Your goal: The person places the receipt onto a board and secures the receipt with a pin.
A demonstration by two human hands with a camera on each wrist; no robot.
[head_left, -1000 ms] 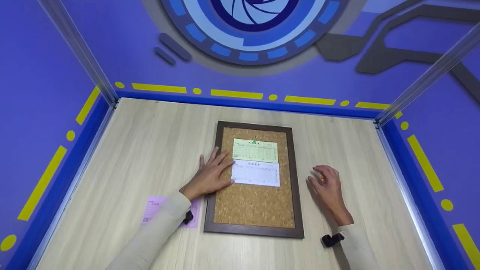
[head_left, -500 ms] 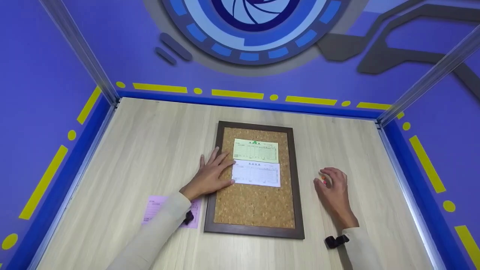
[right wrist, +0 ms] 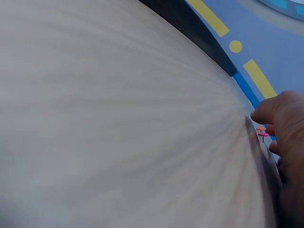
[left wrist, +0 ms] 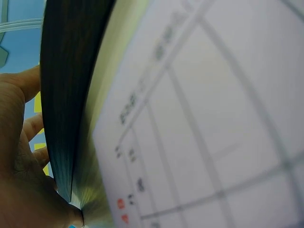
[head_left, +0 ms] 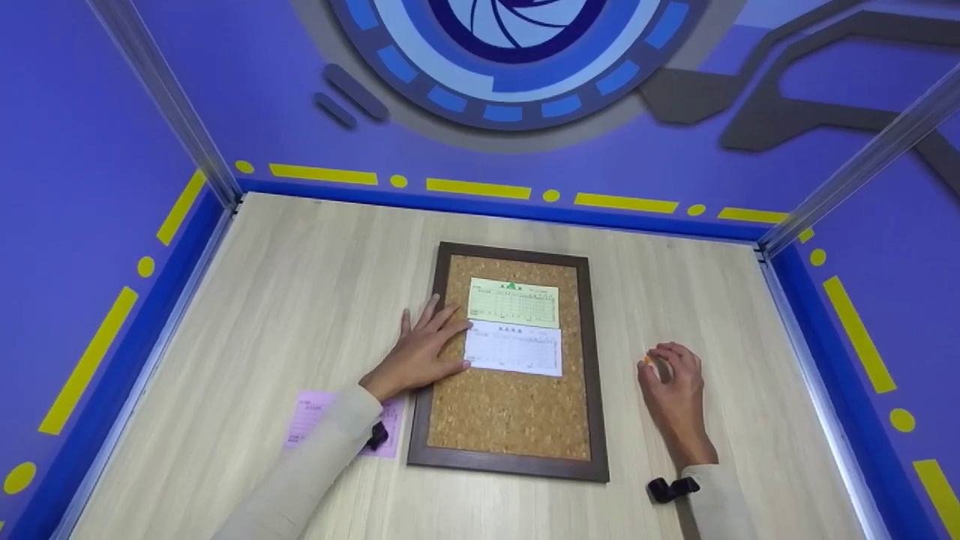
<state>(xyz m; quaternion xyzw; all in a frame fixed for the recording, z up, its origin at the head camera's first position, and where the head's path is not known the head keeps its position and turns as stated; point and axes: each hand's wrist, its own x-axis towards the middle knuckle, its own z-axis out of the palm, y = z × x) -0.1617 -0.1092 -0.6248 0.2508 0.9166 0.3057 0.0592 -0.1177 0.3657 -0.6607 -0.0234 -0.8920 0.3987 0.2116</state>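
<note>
My left hand is spread over the left side of a framed cork board. Two of its fingertips touch the left edge of a white printed slip. Above this slip lies a pale green slip with a green pushpin at its top. Off the board's right side, my right hand is low over the table, thumb and fingers bent around small pushpins. An orange pushpin and a pink pushpin show beside its fingers in the right wrist view. No firm pinch on either shows.
A pink-purple printed slip lies left of the board, partly under my left forearm. The board's dark frame rises around the cork. Blue-purple walls enclose the wooden table at the back and both sides.
My right hand has shifted right and slightly toward me, away from the board. Its thumb and fingers have drawn nearer the orange pushpin. The left hand stays put on the board.
</note>
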